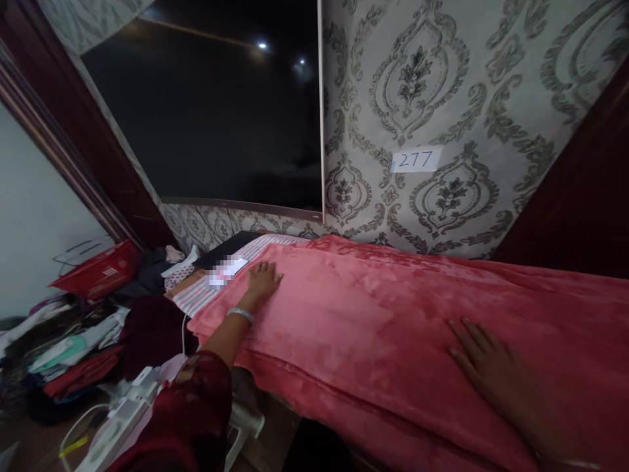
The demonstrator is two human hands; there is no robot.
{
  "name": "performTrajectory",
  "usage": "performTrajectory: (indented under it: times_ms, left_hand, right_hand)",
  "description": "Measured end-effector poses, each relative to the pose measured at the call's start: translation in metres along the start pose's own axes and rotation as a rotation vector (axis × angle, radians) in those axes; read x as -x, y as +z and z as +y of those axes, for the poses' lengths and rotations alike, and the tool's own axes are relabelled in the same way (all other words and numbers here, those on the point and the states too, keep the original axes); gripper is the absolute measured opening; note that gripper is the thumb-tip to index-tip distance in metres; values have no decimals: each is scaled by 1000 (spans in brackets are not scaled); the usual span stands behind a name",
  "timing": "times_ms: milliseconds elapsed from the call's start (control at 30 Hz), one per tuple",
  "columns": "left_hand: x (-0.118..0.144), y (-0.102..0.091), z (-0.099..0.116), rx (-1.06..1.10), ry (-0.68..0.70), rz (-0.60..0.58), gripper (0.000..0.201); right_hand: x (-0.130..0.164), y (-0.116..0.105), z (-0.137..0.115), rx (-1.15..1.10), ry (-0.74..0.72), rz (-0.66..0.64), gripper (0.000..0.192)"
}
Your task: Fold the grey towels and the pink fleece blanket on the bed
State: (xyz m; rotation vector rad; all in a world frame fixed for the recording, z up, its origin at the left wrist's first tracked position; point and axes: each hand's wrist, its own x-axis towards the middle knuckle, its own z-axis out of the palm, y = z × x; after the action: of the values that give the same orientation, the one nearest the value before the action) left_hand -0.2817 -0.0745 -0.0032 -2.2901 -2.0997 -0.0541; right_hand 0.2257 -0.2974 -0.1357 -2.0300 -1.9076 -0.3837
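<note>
A pink-red plush blanket [344,314] lies folded in layers along a table or ledge against the wall. My left hand [264,280] rests flat on its left end, fingers spread, with a bracelet at the wrist. Farther right, my right hand [496,373] lies on the blanket with its fingers stretched out. Neither hand grips anything. Just left of my left hand, a phone [238,265] with a lit, partly blurred-out screen sits on a striped cloth [196,296]. Part of this cloth is covered by the blanket.
A dark television [221,111] hangs on the patterned wall above. A paper marked 277 [417,159] is stuck there too. On the left are a red basket [103,269], heaped clothes [73,347] and a white power strip [122,413] with cables. A white hair dryer-like object [246,419] is below.
</note>
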Motion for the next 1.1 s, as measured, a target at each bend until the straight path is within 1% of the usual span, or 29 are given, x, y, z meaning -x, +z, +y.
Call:
performTrajectory:
  times_ms: [133,200,233,300,433,500,567,700,767,833,900,967,1000,1033,1100]
  left_hand:
    - [-47,1,27,4,144,-39,65]
    - [-68,6,36,10,183,-58,64]
    - [-78,8,37,11,184,-65,64]
    - [-95,13,32,13,159,-76,65]
    - [-123,19,8,17,109,-72,64]
    - [-134,22,-3,20,102,-67,63]
    - [-142,25,-10,22,93,-64,63]
    - [-149,32,-11,19,60,-39,64]
    - [-149,28,-9,14,39,-36,63]
    - [-147,16,-3,9,18,-43,61]
    - [-142,-2,11,4,-12,-32,59]
    - [-132,-19,39,7,-10,8,59]
    - [-122,-24,60,13,16,30,60]
    - [-109,-26,84,24,77,46,60]
    - [-74,-18,139,51,263,49,60]
  right_hand:
    - [-1,1,1,6,-25,71,70]
    - [0,0,1,-1,-21,85,69]
    - [0,0,1,-5,-15,87,68]
    - [1,-2,1,-6,-3,88,67]
    - [2,-7,3,5,-25,89,65]
    - [2,-10,4,10,-39,77,64]
    - [2,-13,4,15,-39,48,64]
    - [2,-15,2,13,-3,4,64]
    - [1,-16,0,13,13,5,65]
    - [0,-18,-3,19,18,0,65]
    - [-2,-20,-6,24,23,-20,65]
    - [-3,-22,-9,26,35,-35,64]
    - [-4,-23,-10,27,44,-33,63]
    - [-4,-24,-11,26,51,-27,63]
    - [-5,-24,-13,25,60,-12,63]
